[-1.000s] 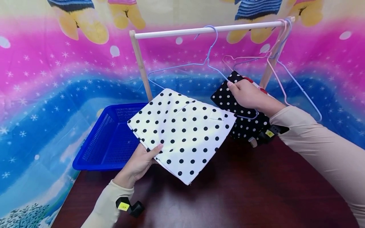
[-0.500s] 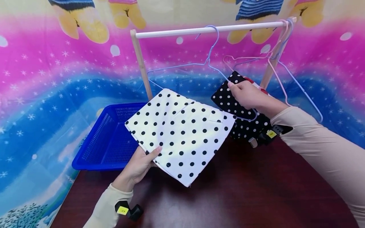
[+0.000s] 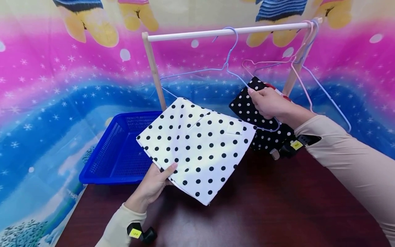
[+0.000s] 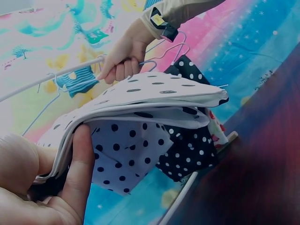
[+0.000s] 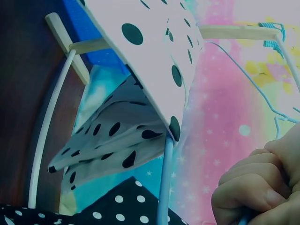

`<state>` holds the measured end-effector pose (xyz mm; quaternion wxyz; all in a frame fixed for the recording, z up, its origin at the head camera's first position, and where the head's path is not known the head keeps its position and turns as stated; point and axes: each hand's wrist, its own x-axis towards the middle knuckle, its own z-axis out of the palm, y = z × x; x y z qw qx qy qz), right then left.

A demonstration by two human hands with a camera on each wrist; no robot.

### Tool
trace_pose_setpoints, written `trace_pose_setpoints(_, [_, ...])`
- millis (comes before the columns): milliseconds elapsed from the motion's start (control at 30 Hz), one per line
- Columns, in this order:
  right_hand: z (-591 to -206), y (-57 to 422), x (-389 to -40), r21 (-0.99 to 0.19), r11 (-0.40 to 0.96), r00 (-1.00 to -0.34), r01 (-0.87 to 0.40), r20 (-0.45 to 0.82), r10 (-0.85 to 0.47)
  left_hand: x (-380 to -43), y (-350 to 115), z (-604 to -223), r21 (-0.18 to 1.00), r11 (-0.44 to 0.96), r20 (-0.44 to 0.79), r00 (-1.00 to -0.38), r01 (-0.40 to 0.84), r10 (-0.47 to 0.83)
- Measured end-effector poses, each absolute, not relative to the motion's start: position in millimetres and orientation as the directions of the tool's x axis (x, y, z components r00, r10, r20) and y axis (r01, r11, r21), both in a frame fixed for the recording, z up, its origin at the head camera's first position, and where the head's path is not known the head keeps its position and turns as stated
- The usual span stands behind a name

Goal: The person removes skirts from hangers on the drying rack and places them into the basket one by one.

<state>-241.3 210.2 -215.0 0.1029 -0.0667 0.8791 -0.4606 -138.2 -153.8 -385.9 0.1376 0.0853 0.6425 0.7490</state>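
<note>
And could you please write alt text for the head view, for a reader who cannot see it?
A person's left grip holds a dotted white cloth draped over a blue hanger that the right grip holds. The hanger hooks on a white rail; a blue basket stands at left, and dotted black cloth shows behind the right grip.

Head view: I see soft glare and shadow on the glossy dark red-brown tabletop (image 3: 253, 212); both wrist views are hazier.
</note>
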Motion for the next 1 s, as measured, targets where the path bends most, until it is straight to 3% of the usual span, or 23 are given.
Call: trace_pose_setpoints(1000, [-217.7,209.1,-239.8,-0.861,0.509,-0.974,0.018,-0.131,-0.186,-127.8,-148.1,-401.7,0.984,-0.140,-0.071,-0.960,-0.112,0.270])
